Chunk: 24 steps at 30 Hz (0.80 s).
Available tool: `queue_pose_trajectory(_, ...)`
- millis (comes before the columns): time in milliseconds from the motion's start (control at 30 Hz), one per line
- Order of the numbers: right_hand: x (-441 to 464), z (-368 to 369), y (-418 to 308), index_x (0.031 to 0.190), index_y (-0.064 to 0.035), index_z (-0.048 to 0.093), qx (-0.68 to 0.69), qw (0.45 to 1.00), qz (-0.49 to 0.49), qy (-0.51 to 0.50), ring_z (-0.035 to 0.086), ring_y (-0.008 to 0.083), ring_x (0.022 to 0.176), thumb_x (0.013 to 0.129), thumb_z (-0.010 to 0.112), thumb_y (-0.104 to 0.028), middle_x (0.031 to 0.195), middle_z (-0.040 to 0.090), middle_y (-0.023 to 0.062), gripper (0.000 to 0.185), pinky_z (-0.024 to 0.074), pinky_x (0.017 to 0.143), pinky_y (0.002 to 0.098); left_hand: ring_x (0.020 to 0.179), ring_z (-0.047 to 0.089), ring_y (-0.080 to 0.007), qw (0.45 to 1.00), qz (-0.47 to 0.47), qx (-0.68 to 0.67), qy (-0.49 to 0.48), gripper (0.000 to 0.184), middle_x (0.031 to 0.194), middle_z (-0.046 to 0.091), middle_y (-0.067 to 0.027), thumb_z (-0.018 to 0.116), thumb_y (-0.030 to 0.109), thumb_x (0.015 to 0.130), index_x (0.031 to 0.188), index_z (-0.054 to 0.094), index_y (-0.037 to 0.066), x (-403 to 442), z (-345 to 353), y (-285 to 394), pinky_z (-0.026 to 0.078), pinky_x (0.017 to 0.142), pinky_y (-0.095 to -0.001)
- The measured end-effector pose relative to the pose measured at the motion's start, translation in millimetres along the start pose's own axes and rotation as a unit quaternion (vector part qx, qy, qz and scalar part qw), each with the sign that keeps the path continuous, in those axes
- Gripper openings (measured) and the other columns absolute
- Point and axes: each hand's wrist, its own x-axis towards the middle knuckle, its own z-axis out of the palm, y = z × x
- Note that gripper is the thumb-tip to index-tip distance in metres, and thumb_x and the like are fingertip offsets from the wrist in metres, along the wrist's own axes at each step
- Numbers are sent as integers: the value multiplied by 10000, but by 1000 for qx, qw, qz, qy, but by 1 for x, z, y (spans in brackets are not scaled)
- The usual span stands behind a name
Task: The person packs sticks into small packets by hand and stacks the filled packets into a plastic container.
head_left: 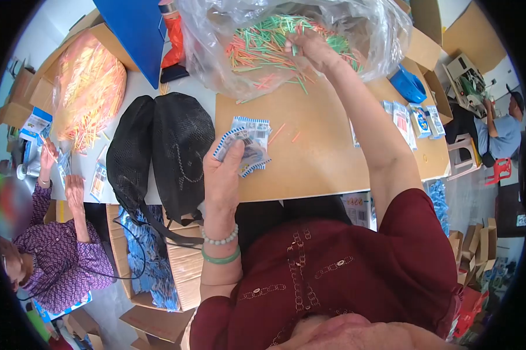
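My left hand [225, 166] is closed round several small blue-and-white packets [252, 140], held above the near edge of the tan board [315, 157]. Further off, my right hand [312, 51] reaches into a clear plastic bag [385, 29] of green and orange sticks [263, 44]. Its fingers are bent together among the sticks, and what they hold is too small to make out. Two loose orange sticks [277, 133] lie on the board just right of the packets.
A black mesh bag [181, 146] lies left of the board. Upright packets [403, 119] and a blue container [407, 84] stand at right. A co-worker [64, 256] sits at left by a bag of sticks [91, 81]; another person [502, 128] sits far right. An open box [184, 274] stands below.
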Motion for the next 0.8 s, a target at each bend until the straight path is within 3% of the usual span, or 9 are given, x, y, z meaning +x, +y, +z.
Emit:
queue_pose_trajectory(33,-25,5,-9,1045,-77,556,141,987,69,-24,539,112,734,888,548,-197,831,615,6,198,439,682,282,815,633,-114,1000,5,26,-1,183,929,669,-58,557,106,926,1057,624,-4,-1,6,2,514,747,-263)
queue_pose_trajectory(67,-45,13,-9,1045,-77,556,146,986,76,-24,539,112,734,888,548,-197,831,615,6,198,439,682,282,815,632,-113,999,9,52,0,186,924,668,-55,552,108,929,1061,622,-4,-1,12,4,514,748,-264)
queue_pose_trajectory(167,-111,38,7,1023,-84,558,219,975,-29,27,515,59,717,898,552,-148,838,622,0,141,415,637,223,810,629,-111,994,1,105,-1,188,924,664,-50,539,113,937,1063,617,-3,2,28,1,515,749,-269)
queue_pose_trajectory(200,-131,45,16,1023,-84,558,227,974,-12,28,515,59,717,898,552,-148,838,622,0,141,415,637,223,806,626,-110,992,6,130,-11,187,929,660,-47,533,115,940,1062,614,-1,4,31,-4,517,749,-273)
queue_pose_trajectory(467,-186,53,25,977,-80,551,192,981,14,32,514,50,741,881,584,-108,869,605,-29,105,414,660,209,827,624,-101,999,-38,31,-2,183,972,653,-42,532,105,937,1070,600,0,7,52,-45,520,743,-261)
queue_pose_trajectory(600,-182,57,40,981,-72,553,174,984,-40,-15,535,57,774,889,565,-105,872,599,-21,98,417,675,211,785,631,-98,997,-15,72,23,162,919,663,-36,569,82,913,1038,624,-4,2,48,-45,526,704,-248)
queue_pose_trajectory(700,-180,60,50,988,-69,567,89,989,-118,4,555,70,814,902,540,-100,899,611,0,95,420,691,214,753,632,-98,994,-6,104,35,147,881,667,-32,595,60,890,1012,642,-8,-3,46,-41,529,678,-246)
queue_pose_trajectory(800,-189,49,25,995,-66,574,170,982,-80,23,569,82,826,917,517,-110,896,623,9,106,425,705,219,720,627,-93,990,4,132,43,138,850,669,-28,616,43,872,991,657,-11,-7,44,-39,529,655,-243)
